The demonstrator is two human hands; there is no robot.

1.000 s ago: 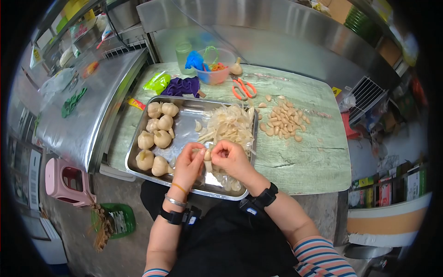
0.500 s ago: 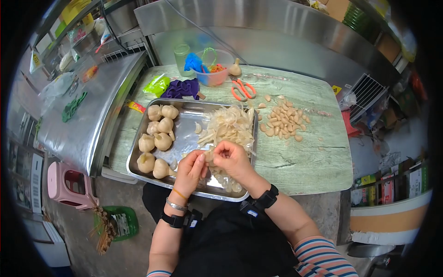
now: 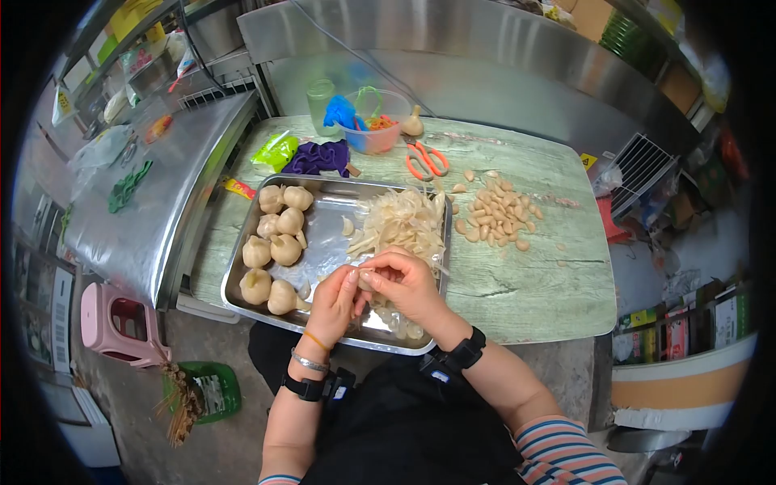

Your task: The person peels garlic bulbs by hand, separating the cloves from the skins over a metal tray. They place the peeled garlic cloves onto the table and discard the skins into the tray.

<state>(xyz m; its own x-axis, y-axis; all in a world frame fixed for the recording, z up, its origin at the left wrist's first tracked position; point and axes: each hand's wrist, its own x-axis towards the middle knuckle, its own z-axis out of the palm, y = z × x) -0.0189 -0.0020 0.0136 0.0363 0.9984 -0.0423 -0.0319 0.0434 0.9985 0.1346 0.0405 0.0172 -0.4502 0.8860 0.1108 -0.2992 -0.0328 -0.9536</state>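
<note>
The left hand (image 3: 330, 305) and right hand (image 3: 410, 289) pinch a garlic clove (image 3: 366, 281) over the tray (image 3: 325, 228), near its front edge — peeling, apparently, calling for light fingertip pulls. Skins (image 3: 400, 220) heap by its right edge, bulbs (image 3: 285, 249) its left; loose cloves (image 3: 486, 220) lie toward the surface's (image 3: 541, 291) right edge.

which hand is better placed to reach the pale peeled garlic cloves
Right, probably: the right hand is nearer the pale peeled garlic cloves; the left hand is farther left over the silver metal tray.

a pink stool (image 3: 100, 314) stands near a green container (image 3: 230, 390).
</note>
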